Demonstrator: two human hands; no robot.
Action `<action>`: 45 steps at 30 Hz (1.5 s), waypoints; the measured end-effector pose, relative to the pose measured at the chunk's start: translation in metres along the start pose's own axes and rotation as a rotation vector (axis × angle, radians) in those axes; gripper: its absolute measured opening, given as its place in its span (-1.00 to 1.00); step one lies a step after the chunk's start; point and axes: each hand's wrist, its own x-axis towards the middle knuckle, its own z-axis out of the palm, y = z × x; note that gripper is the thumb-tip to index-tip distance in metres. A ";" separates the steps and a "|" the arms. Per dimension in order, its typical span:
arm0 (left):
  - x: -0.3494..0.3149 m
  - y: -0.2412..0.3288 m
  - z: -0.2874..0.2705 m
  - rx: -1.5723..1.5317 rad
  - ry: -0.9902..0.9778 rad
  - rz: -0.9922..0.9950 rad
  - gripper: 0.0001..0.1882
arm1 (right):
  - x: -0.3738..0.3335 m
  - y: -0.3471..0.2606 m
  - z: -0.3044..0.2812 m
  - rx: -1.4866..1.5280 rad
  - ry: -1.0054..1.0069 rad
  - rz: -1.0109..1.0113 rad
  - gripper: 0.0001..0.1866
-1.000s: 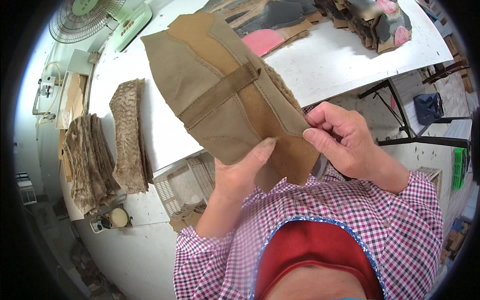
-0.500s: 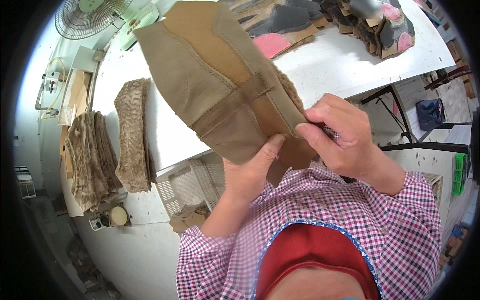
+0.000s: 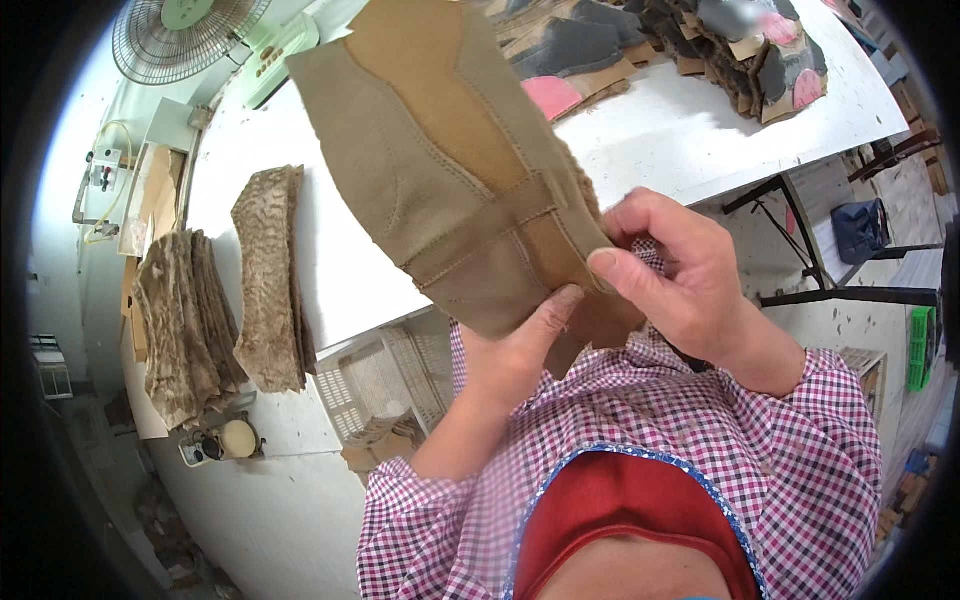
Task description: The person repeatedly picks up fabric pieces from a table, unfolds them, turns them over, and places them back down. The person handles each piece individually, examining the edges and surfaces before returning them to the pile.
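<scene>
A stitched brown boot upper (image 3: pixel 365 120), with a tan strip down its middle and a fuzzy edge on its right, is held up above the table's front edge. My left hand (image 3: pixel 515 355) grips its lower part, thumb on the front face and fingers hidden behind it. My right hand (image 3: pixel 685 275) pinches its lower right edge between thumb and bent forefinger. Below the crossing seam, a darker brown flap (image 3: pixel 605 315) hangs between my hands.
On the white table (image 3: pixel 650 150) lie a furry strip stack (image 3: pixel 268 270) and another stack of furry pieces (image 3: pixel 185 330) at left. Piles of grey, tan and pink pieces (image 3: pixel 765 70) are at the back right. A fan (image 3: pixel 185 35) stands far left; a plastic basket (image 3: pixel 375 385) sits below the table edge.
The boot upper has shifted slightly right and down, and my left hand has moved with it. My right hand still pinches the edge, almost in the same place.
</scene>
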 end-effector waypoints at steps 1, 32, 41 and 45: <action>0.001 -0.001 0.000 -0.004 0.015 -0.008 -0.73 | 0.000 -0.001 0.002 0.073 0.010 0.081 -0.87; -0.014 -0.023 0.016 0.134 -0.196 -0.073 -0.74 | 0.024 -0.013 -0.004 0.315 0.193 0.037 -0.87; -0.021 -0.037 0.013 0.102 -0.244 -0.168 -0.76 | 0.049 -0.024 -0.015 0.320 0.285 -0.143 -0.86; -0.020 -0.037 0.007 0.035 -0.191 -0.237 -0.73 | 0.052 -0.024 -0.017 0.375 0.247 -0.166 -0.85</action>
